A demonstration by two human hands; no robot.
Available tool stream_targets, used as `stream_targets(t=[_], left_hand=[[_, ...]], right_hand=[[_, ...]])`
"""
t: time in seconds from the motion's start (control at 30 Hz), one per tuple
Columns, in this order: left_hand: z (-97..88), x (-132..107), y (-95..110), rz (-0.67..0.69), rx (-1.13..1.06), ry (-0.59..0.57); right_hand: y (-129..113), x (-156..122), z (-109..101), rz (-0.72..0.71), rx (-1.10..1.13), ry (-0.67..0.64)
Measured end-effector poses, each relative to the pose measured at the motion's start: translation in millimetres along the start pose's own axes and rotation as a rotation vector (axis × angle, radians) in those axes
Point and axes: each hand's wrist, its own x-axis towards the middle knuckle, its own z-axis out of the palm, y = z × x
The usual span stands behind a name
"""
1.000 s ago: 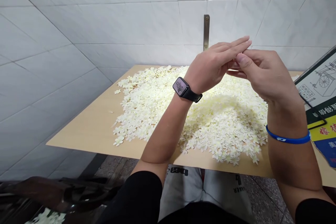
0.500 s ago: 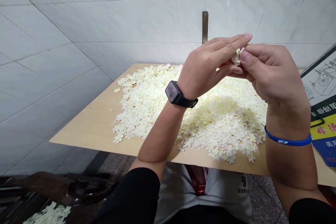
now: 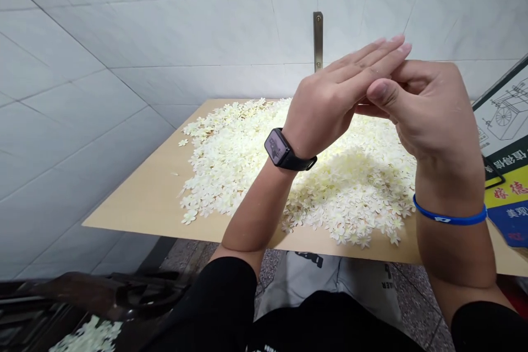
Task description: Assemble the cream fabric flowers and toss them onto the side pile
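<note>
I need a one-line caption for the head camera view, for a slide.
Head view: left hand and right hand meet above a heap of small white flowers on a wooden board.

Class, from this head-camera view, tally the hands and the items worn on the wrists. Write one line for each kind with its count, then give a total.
Hands (left hand, right hand): 2
Black-strapped smartwatch: 1
Blue wristband: 1
Total: 4
</note>
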Motion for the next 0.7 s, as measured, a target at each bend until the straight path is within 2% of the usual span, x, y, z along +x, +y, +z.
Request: stream_targets(t=[0.1,0.2,0.27,0.43,0.53,0.6,0.7], left_hand=[[-2.3,1,-5,0.006,-0.085,-0.079],[-6.3,-1,-9,0.009,-0.181,-0.184],[-7.8,-1,-7,0.003,-0.214,-0.208],[-1.9,-3,0,-0.088,-0.174,-0.124],[6.6,-6,-6,-0.095,-0.147,-0.112],[12.4,-8,-14,-0.074,-0.132,-0.053],[20.4,-15,-25,-0.072,-0.148,0.059]], right_hand=[[6,6,-3,-0.107,0.017,-0.002],[9,9,-5,-0.082,-0.098,0.002],[8,8,-5,-0.097,-0.214,0.039],[4,5,-5,-0.176,-0.322,0.082],[7,6,-4,-0.215,-0.343,0.087],[10,8,-4,-0.199,-0.286,0.077],[14,10,-5,-0.097,-0.152,-0.005]])
